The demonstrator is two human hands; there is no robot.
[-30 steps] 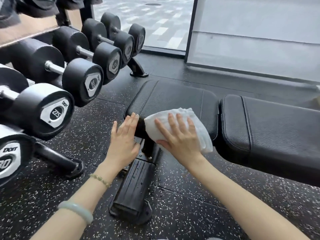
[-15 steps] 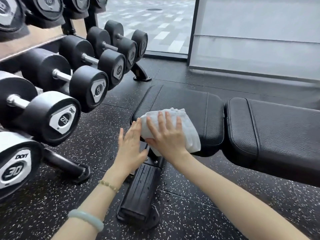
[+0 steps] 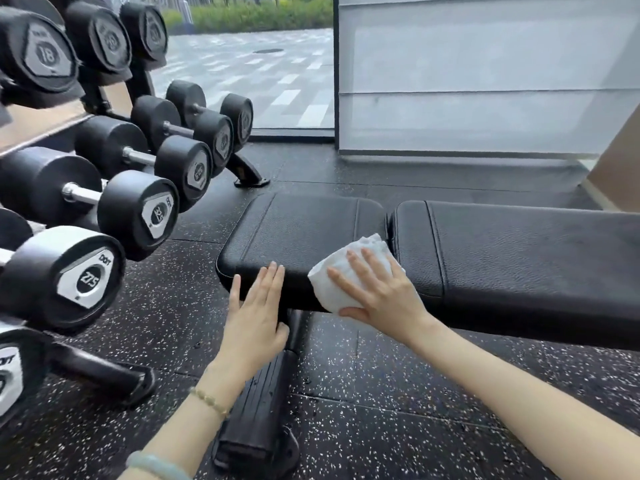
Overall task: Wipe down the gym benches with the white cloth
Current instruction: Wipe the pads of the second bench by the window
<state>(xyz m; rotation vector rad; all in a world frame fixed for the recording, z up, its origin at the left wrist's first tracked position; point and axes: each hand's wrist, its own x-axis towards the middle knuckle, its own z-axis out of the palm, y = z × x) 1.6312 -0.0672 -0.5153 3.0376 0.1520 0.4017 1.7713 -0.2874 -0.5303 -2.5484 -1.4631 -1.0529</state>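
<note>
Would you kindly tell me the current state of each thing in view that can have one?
black padded seat pad: lying flat.
black padded back pad: lying flat, level with the seat pad.
crumpled white cloth: pressed on the seat pad's near edge.
right hand: fingers spread flat on the cloth.
left hand: fingers straight, touching the seat pad's front side.
black round dumbbells: resting on the rack.

Dumbbell rack (image 3: 104,209) stands on black, white-speckled rubber floor (image 3: 381,393). Beyond the rack, a window (image 3: 277,71) admits daylight. Right of the rack's far end, a pale frosted panel (image 3: 485,81).
</note>
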